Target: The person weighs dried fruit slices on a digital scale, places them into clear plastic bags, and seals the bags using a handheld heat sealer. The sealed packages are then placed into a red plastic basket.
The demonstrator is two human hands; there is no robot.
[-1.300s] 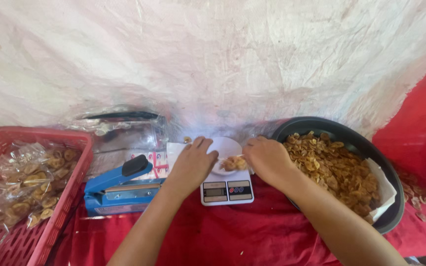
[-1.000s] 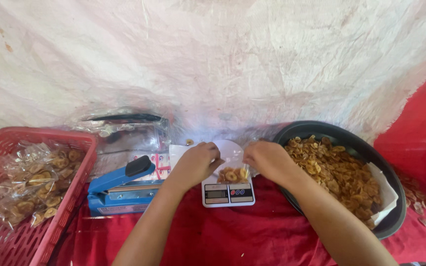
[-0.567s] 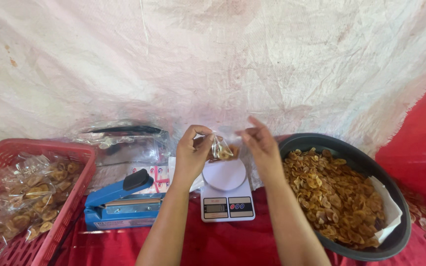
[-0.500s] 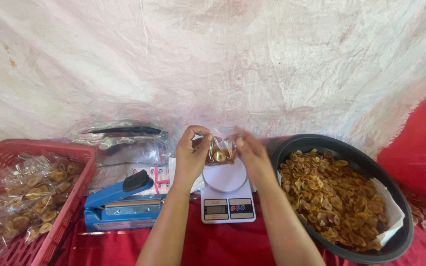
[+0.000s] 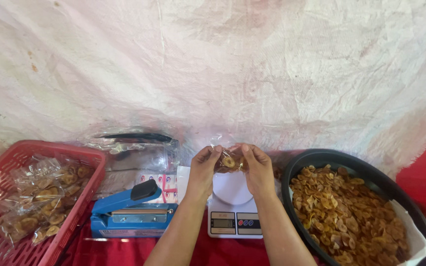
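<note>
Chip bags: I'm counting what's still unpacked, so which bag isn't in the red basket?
The small clear bag of chips, held above the white scale between the left hand and right hand. The other filled bags lie in the red basket.

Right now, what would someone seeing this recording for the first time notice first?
At centre, the left hand and right hand hold a small clear bag of chips above a white kitchen scale. To the right, a big black basin is heaped with golden chips. To the left sit a blue heat sealer and a red basket of filled bags.
</note>
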